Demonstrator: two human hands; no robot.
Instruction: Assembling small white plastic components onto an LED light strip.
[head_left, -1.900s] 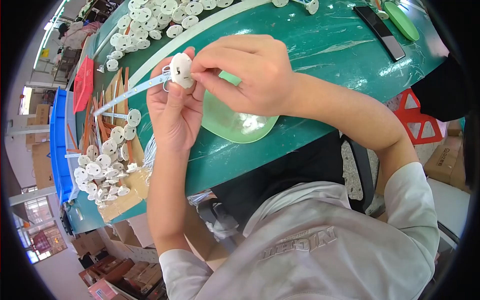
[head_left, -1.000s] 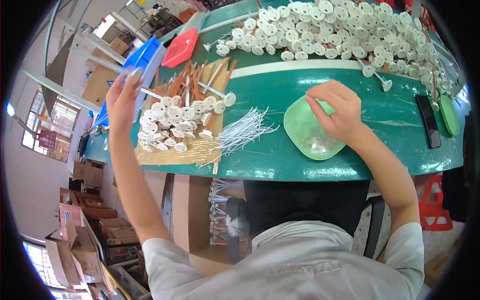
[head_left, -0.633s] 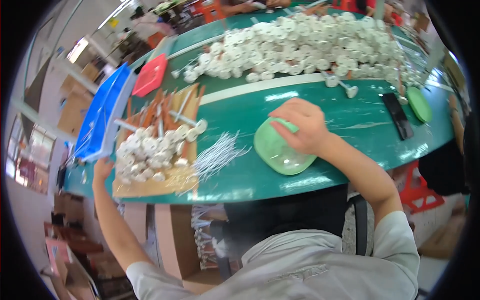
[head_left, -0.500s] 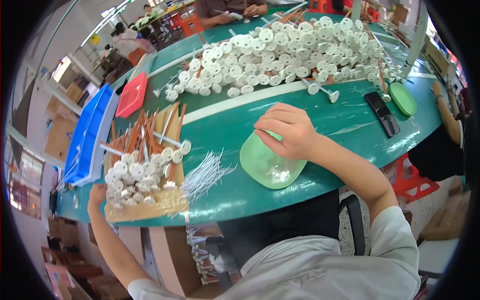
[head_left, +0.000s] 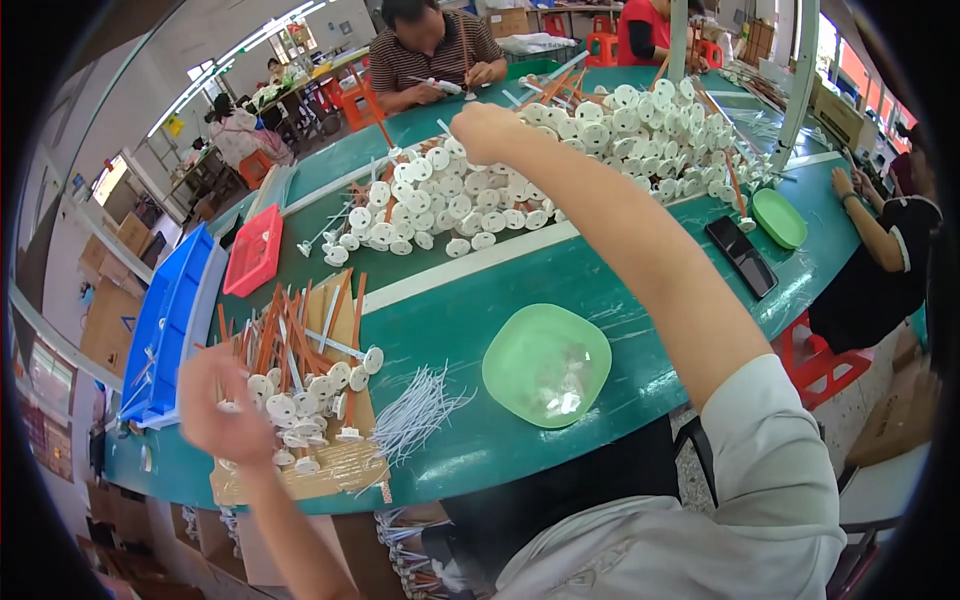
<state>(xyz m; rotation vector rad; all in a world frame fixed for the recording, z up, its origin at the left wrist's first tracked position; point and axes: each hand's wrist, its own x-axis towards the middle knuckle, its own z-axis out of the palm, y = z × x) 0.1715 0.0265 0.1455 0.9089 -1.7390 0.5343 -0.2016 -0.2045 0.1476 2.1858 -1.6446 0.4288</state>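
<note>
My right hand (head_left: 488,132) reaches over the far side of a big heap of white round-headed pieces (head_left: 470,208), which have brown or pale stems. Its fingers are curled and point away, so what they hold, if anything, is hidden. Smeared by motion, my left hand (head_left: 222,405) hovers at the left edge of a smaller bunch of the same round-headed pieces (head_left: 283,406). That bunch lies on a brown cardboard sheet (head_left: 290,485). Beside it is a loose pile of thin white strips (head_left: 415,415). A green bowl (head_left: 546,365) with something clear and shiny in it stands nearer me.
At the left stand a blue bin (head_left: 175,330) and a red tray (head_left: 253,252). A black phone (head_left: 742,258) and a smaller green dish (head_left: 779,219) lie at the right. Co-workers sit across the green table (head_left: 480,290) and at the right. A metal post (head_left: 800,90) rises beyond the heap.
My right hand has left the green bowl and moved far forward and left to the heap. My left hand has lifted and shifted slightly right. The view has tilted upward.
</note>
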